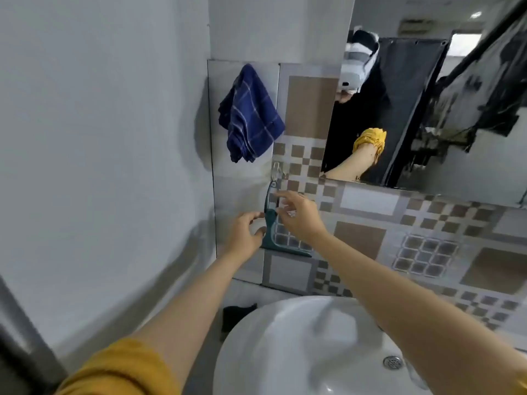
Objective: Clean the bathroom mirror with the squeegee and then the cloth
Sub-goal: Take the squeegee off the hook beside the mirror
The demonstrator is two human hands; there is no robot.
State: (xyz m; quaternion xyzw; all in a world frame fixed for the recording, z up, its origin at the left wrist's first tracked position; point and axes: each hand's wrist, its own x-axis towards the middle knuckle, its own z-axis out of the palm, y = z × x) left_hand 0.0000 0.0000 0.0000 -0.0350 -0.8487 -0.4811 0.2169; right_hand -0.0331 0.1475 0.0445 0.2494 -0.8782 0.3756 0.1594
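Grey bathroom wall tiles point(242, 183) carry a teal plastic squeegee point(272, 232) hanging beneath a blue checked cloth point(251, 115), left of the mirror point(456, 109). Left hand point(246, 235) fingers curl around its blade end; right hand point(299, 215) fingers pinch its handle.

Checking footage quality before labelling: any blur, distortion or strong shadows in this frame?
Head view: wide-angle bending curves the wall edges; right hand slightly motion-blurred at the squeegee; blue cloth casts a soft shadow on the wall; mirror reflects a bright ceiling light.
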